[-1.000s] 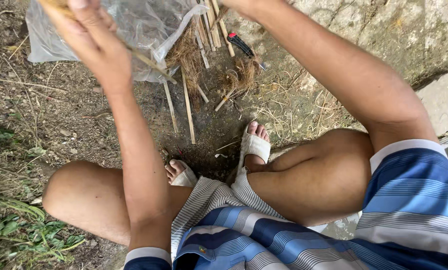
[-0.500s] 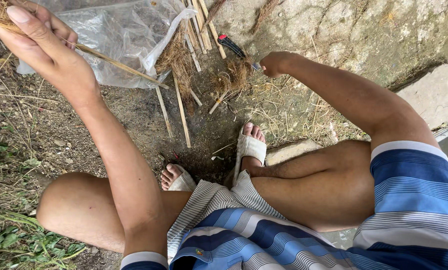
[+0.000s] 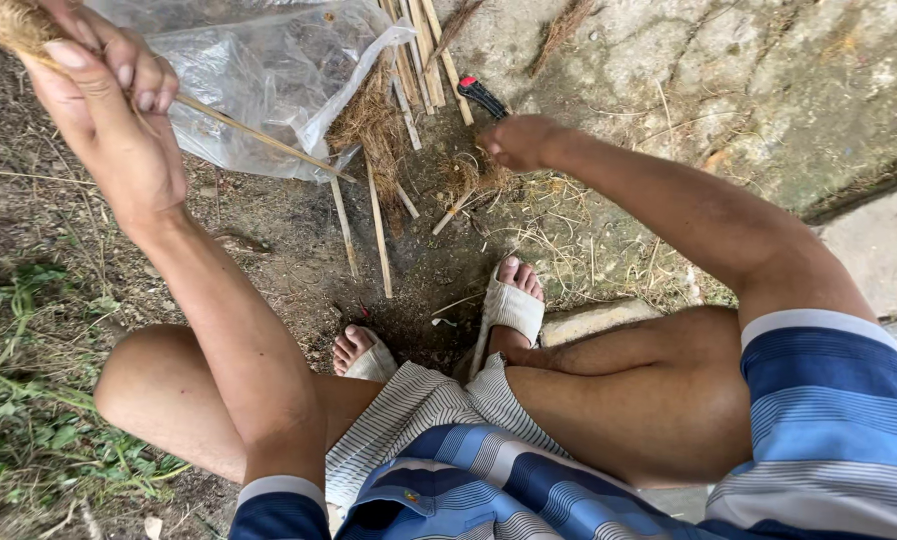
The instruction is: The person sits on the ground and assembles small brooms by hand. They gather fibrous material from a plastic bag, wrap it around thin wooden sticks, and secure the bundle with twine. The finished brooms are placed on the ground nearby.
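My left hand (image 3: 109, 110) is raised at the upper left, closed around a thin bamboo stick (image 3: 259, 135) with a tuft of brown fibre (image 3: 9, 22) at its top end. The stick slants down to the right across a clear plastic bag (image 3: 259, 70). My right hand (image 3: 521, 142) reaches down to the ground, fingers curled over a small clump of dry fibre (image 3: 469, 178). A red and black cutter (image 3: 482, 96) lies just beyond that hand.
Several split bamboo sticks (image 3: 379, 225) and loose fibre (image 3: 369, 120) lie on the dirt ahead of my sandalled feet (image 3: 509, 305). A stone slab (image 3: 769, 90) fills the upper right. Grass (image 3: 19, 400) grows at the left.
My right hand has come down from near the top edge to the ground by the fibre clump. My left hand with the stick has shifted to the left.
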The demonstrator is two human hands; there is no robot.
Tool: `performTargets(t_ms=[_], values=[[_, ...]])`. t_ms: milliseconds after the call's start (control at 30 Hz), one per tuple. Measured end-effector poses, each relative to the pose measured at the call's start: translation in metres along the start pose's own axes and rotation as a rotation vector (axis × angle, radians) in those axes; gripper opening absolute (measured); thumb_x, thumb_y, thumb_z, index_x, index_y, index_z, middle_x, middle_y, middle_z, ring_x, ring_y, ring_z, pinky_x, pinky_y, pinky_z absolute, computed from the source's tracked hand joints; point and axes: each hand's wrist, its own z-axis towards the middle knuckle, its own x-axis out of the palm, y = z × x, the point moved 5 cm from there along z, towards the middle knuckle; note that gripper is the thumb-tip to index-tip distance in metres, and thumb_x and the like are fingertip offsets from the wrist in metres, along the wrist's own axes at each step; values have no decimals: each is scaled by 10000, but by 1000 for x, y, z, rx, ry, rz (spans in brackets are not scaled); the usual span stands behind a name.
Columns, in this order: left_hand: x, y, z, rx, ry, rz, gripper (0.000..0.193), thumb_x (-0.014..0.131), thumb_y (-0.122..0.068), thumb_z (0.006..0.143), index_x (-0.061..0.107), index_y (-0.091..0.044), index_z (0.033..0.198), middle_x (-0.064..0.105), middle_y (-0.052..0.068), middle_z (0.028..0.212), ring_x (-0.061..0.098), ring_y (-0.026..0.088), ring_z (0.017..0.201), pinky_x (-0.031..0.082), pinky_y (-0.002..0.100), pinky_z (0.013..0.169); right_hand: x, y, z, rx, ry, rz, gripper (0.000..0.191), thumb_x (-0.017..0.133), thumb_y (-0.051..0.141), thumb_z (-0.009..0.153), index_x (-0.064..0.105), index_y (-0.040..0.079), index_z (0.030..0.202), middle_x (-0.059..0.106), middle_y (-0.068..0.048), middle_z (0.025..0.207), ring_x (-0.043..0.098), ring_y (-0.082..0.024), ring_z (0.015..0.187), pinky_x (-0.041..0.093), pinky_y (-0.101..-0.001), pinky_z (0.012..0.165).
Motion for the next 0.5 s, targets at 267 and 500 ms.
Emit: performTargets(t_ms=[267,500], values=[[-23,-6,0,-7,-47,37,307,479,-394,1278,459,-89,1304,332,20,858,286,98,655,264,238,580,31,13,25,-32,211,-69,482,697,161,933,523,182,1381,624,-43,1225,600,-169,939,571,-371,842],[-17,-4,2,-11,-49,42,311,466,-394,1284,462,-92,1356,340,21,864,288,96,657,257,235,579,28,-20,29,47,136,-99,169,654,232,993,722,140,1118,667,-54,996,622,-152,876,585,-339,789]])
